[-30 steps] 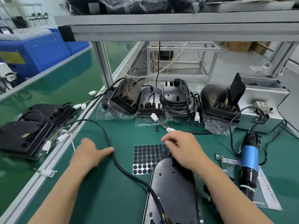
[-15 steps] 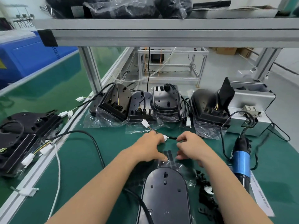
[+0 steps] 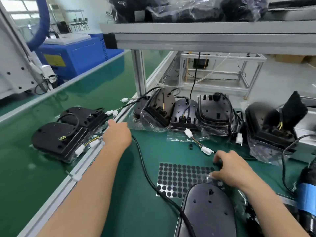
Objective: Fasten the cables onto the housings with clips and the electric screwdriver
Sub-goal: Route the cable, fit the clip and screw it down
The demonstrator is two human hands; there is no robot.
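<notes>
Left hand (image 3: 117,135) hovering at table rail (image 3: 56,196), beside black cable (image 3: 145,170); fingers hidden, grip impossible to tell. Right hand (image 3: 230,170) resting with fingers spread, holding nothing, just beyond black housing (image 3: 208,212) lying front centre. Electric screwdriver (image 3: 306,200) lying far right.

My left arm stretches far forward and to the left, forearm bare and straight. The left hand (image 3: 117,135) is back-up, and its fingers fold out of my sight past the knuckles. My right arm stays nearer. The right hand (image 3: 230,170) is palm down, fingers spread and loosely bent, thumb pointing inward.
</notes>
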